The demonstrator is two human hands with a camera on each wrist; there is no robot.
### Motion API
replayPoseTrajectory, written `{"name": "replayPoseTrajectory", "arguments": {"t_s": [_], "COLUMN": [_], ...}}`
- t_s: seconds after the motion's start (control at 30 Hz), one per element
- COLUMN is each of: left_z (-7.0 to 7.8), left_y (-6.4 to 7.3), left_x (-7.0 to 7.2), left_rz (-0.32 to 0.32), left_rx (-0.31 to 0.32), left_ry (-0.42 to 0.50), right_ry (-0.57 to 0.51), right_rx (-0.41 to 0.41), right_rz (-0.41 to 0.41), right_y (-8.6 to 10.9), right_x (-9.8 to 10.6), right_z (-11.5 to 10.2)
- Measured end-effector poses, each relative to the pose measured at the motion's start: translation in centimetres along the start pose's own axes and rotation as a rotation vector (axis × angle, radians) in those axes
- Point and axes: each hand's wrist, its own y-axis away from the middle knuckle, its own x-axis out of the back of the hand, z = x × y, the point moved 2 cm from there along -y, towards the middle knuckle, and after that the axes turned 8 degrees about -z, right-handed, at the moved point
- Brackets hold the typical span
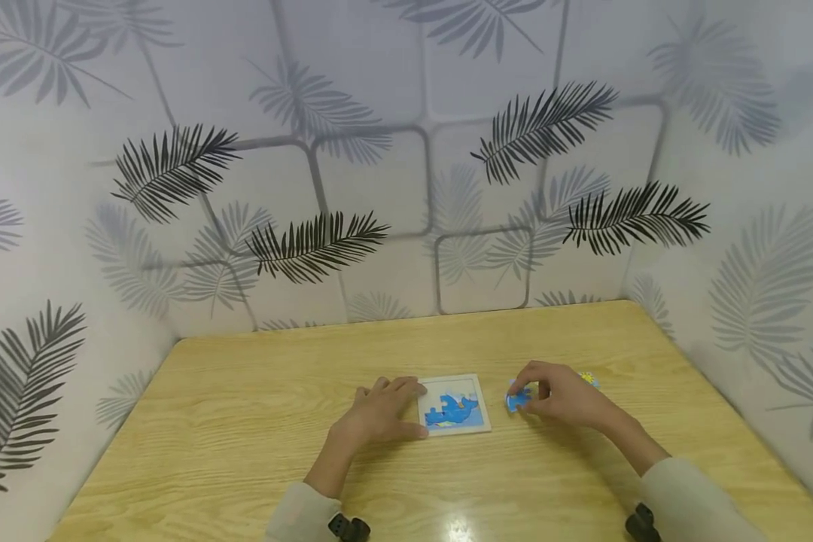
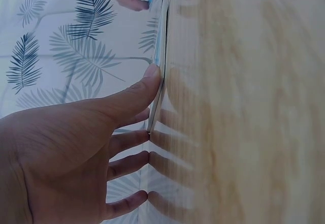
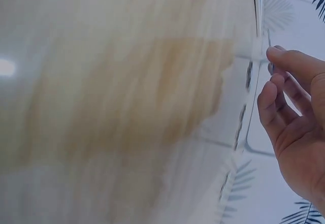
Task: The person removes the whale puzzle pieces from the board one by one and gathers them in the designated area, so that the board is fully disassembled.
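Note:
A square jigsaw puzzle board [image 1: 439, 388] with a pale rim lies on the table, with blue pieces fitted in its lower and right part. My left hand [image 1: 377, 414] rests at its left side, fingers spread, thumb [image 2: 152, 72] on the board's near edge. To the right of the board, my right hand [image 1: 565, 393] pinches a blue puzzle piece [image 1: 515, 401] between thumb and fingers, low over the table. In the right wrist view that hand [image 3: 297, 117] hides most of the piece. Behind its knuckles lies a puzzle piece with yellow on it [image 1: 589, 379].
The wooden table [image 1: 244, 421] reaches back to a wall [image 1: 379, 271] patterned with leaves, and similar panels stand at both sides. Dark wrist cameras [image 1: 349, 528] sit on both sleeves.

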Motion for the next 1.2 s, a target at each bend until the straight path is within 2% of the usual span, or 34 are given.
{"name": "replayPoseTrajectory", "arguments": {"t_s": [0.23,0.47,0.7,0.83,1.03,1.2], "left_z": [0.1,0.1,0.1,0.1,0.0,0.0], "left_y": [0.0,0.1,-0.1,0.1,-0.1,-0.1], "left_x": [0.0,0.1,-0.1,0.0,-0.1,-0.1], "left_rz": [-0.003,0.008,-0.001,0.005,0.001,0.001], "left_rx": [0.007,0.002,0.008,0.007,0.01,0.01], "left_ry": [-0.02,0.0,-0.009,-0.007,-0.024,-0.023], "right_ry": [-0.03,-0.069,-0.056,-0.051,-0.022,-0.07], "right_rx": [-0.034,-0.049,-0.056,-0.048,0.025,0.04], "right_rz": [-0.046,-0.073,-0.093,-0.079,0.009,-0.02], "right_y": [1.4,1.3,1.1,0.9,0.0,-1.6], "right_x": [0.5,0.5,0.2,0.2,-0.2,-0.9], "right_z": [1.4,1.7,1.8,1.5,0.2,-1.0]}}
